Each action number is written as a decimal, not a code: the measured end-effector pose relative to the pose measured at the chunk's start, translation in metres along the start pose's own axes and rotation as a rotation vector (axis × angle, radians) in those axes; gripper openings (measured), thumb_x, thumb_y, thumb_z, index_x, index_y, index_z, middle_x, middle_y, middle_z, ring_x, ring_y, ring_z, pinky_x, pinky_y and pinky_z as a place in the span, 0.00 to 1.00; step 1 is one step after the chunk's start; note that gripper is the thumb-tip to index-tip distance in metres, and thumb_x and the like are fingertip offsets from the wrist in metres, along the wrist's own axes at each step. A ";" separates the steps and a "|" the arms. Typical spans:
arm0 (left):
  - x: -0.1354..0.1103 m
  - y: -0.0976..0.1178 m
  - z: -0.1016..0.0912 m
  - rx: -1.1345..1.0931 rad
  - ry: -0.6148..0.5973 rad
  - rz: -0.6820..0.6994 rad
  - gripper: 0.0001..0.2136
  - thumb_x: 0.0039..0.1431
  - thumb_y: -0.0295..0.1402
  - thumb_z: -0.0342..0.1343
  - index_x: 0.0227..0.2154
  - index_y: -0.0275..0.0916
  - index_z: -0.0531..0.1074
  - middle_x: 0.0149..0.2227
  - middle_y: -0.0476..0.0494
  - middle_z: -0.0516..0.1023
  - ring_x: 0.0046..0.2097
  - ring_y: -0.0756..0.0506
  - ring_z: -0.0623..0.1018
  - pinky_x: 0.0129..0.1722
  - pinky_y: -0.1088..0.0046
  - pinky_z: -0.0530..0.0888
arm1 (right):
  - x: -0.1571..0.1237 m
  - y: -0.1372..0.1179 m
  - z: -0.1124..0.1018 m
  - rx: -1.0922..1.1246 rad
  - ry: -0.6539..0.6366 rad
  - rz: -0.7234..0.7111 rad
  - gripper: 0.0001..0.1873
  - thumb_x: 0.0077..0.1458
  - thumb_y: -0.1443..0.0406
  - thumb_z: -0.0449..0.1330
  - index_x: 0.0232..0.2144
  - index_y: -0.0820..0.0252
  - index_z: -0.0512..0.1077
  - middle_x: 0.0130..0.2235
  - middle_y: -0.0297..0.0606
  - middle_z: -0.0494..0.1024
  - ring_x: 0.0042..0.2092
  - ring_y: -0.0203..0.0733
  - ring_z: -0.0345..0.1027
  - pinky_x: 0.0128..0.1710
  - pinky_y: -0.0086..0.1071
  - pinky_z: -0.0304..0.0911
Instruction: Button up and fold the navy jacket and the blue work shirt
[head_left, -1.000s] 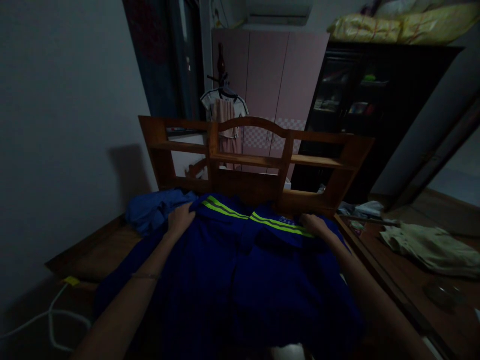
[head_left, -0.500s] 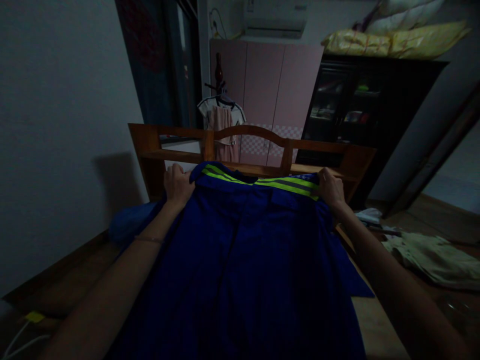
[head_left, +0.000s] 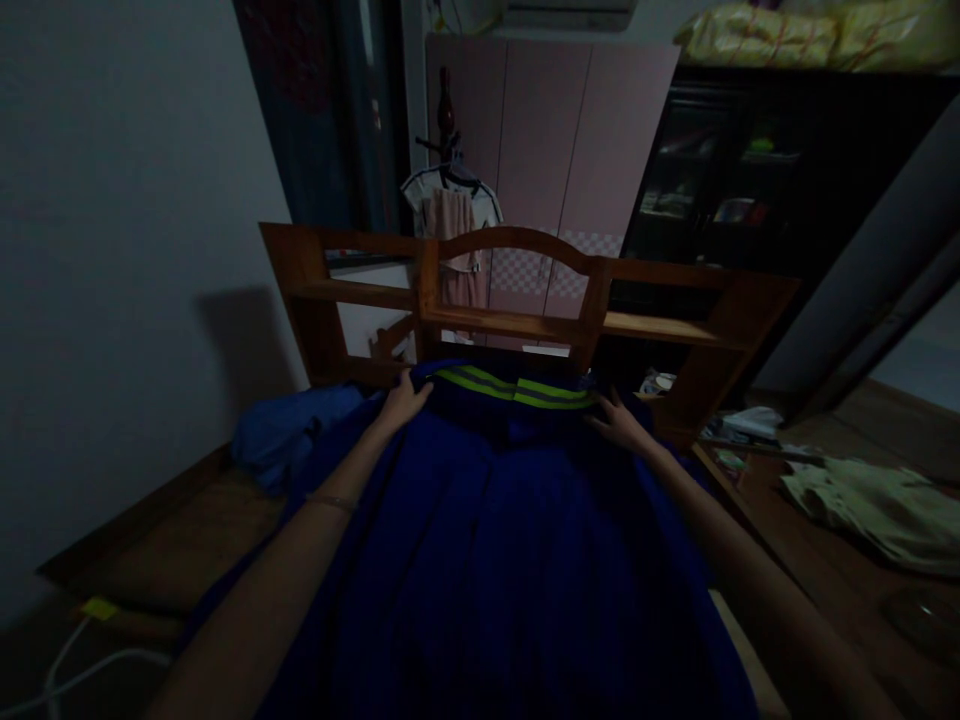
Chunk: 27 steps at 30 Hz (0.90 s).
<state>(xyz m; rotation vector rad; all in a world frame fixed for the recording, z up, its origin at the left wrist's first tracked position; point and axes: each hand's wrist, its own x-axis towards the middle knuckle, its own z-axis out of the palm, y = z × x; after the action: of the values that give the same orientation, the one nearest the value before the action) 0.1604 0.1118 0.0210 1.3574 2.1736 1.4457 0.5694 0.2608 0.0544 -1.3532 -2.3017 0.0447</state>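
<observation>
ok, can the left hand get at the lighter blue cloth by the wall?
Likely yes: the lighter blue cloth lies beside the left hand, nothing solid between, though it may have to leave the striped garment first.

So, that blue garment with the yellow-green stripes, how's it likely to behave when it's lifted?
Probably floppy: the blue garment lies in long creases. Lifted at the left hand and right hand, it may sag between them, since they sit apart. Rolling seems unlikely, as it's spread wide.

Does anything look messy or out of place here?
The bunched blue cloth near the wall looks untidy beside the spread-out striped garment. I can see no spill or damage, though the light is dim.
</observation>
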 end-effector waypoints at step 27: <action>-0.210 -0.021 0.048 -0.290 -0.903 0.059 0.14 0.52 0.43 0.56 0.33 0.37 0.66 0.22 0.50 0.73 0.24 0.48 0.75 0.23 0.77 0.69 | -0.230 -0.112 0.068 -0.013 -0.269 -0.437 0.31 0.62 0.55 0.46 0.64 0.52 0.45 0.66 0.39 0.44 0.66 0.47 0.37 0.63 0.49 0.43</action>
<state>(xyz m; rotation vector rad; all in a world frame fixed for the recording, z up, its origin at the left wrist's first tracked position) 0.2944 -0.0221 -0.0832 1.5469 1.3034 0.8385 0.5435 0.0251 -0.0637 -0.8637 -2.7794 0.0738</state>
